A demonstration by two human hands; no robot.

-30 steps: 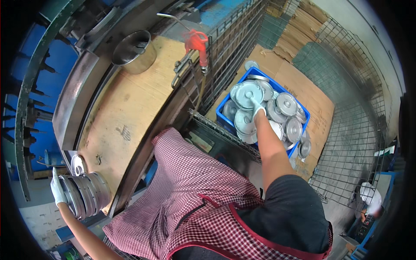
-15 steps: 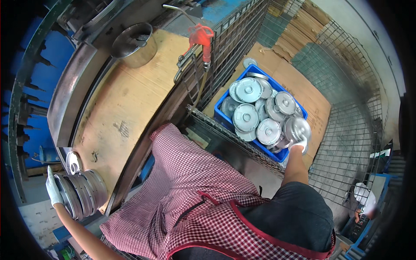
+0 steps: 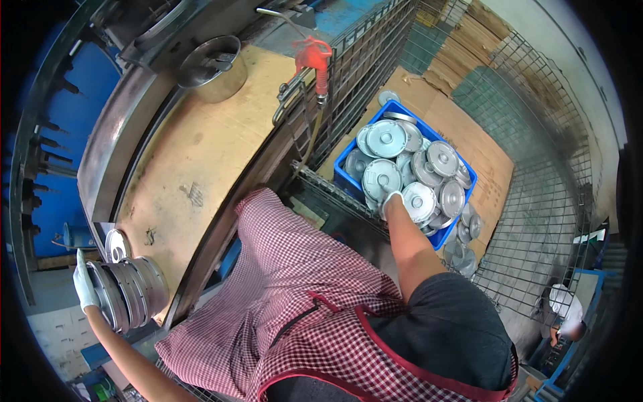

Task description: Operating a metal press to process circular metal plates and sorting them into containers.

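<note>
Gloved in white, my left hand lies flat with stretched fingers against the outer end of a row of round metal discs standing on edge at the board's near left end. My right hand, also in a white glove, reaches to the near side of a blue crate heaped with similar discs. It touches or nearly touches the lower rim of a disc with a raised centre ring. Its fingers are mostly hidden, so I cannot tell whether it grips that disc.
A metal pot stands on the tan board, near a red air gun. Wire mesh panels surround the crate and cardboard. More discs lie beside the crate. Another person is at the far right.
My right hand has moved left along the crate, away from the disc at its right corner. Loose discs beside that corner now show. My left hand stays against the row.
</note>
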